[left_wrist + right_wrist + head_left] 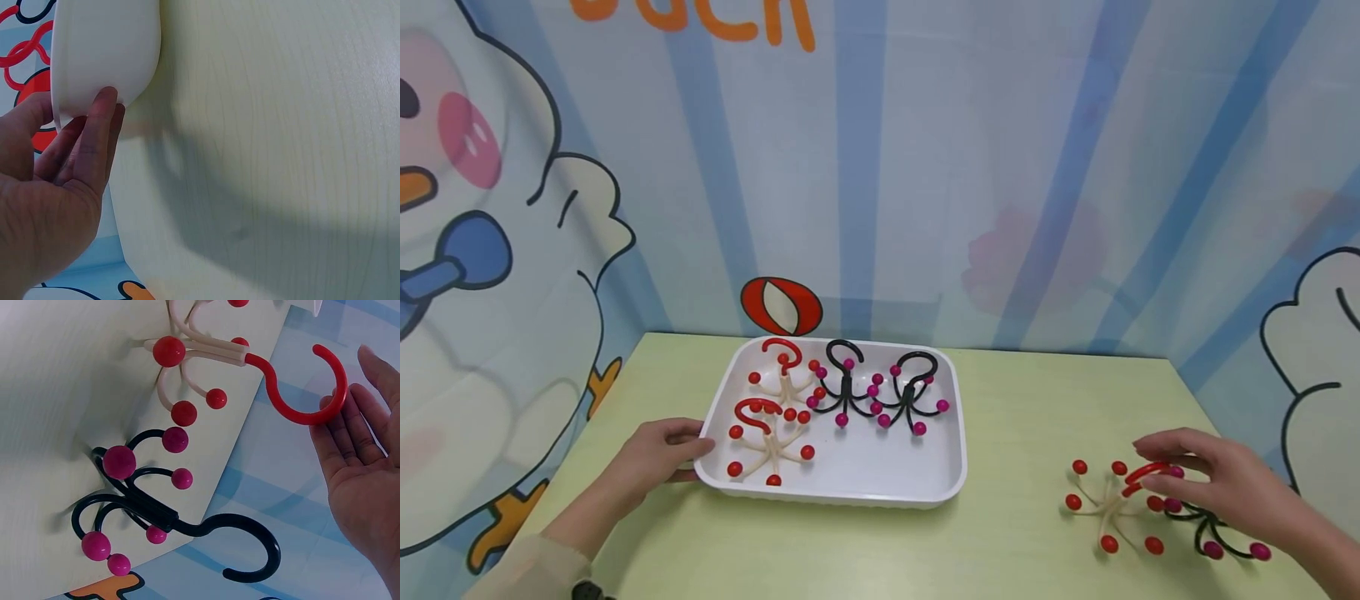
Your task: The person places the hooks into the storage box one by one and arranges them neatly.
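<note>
My left hand [658, 454] pinches the left edge of a white tray [880, 479]; in the left wrist view its fingers lie on the tray's outer wall. Two cream multi-arm hangers [772, 442] with red hooks and red ball tips stand in the tray's left part. Two black hangers [909, 396] with magenta tips stand right of them. On the table at right, my right hand [1225, 479] is at the red hook [340, 394] of another cream hanger [1107, 507]; its fingers touch the hook's outer curve, thumb apart. A black hanger [153, 509] stands beside it, partly behind that hand.
The pale green table [1000, 433] has a stretch between the tray and the right-hand hangers. A cartoon-printed curtain [910, 167] rises behind the table and along both sides. The tray stands near the table's back edge.
</note>
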Tool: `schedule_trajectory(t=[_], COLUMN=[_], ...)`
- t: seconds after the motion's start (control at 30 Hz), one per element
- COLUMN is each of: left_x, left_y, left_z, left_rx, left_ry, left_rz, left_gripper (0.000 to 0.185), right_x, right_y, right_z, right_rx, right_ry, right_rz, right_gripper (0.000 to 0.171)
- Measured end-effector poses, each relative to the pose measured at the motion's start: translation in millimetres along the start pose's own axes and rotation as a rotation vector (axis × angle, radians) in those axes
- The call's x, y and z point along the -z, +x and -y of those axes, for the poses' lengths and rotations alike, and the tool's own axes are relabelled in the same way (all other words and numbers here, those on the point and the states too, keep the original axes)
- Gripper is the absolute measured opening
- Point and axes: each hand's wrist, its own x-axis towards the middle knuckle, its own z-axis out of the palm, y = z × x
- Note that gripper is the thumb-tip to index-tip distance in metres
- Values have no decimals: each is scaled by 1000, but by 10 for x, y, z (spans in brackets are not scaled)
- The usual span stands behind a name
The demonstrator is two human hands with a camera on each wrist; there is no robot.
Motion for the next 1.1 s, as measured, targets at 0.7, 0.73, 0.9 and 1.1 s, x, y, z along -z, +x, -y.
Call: schedule_trajectory(t=[0.7,0.73,0.9,1.1], left_x=[-7,-7,-13,-17], left_y=[-4,-3,8,15], left_z=[0,0,9,28], left_rx=[5,6,10,11], left_ry=[-3,-2,-3,3], left_rz=[-4,-5,-7,-14], left_gripper=[55,55,55,54], right_x=[-57,-62,-81,-82], right_y=[-9,-6,13,47], right_z=[-87,-83,-68,-27], right_rx=[-25,-27,-34,-10], right_ry=[-124,-124,-125,-134], right_rz=[-111,-114,-120,-139], right_gripper=[15,14,13,14])
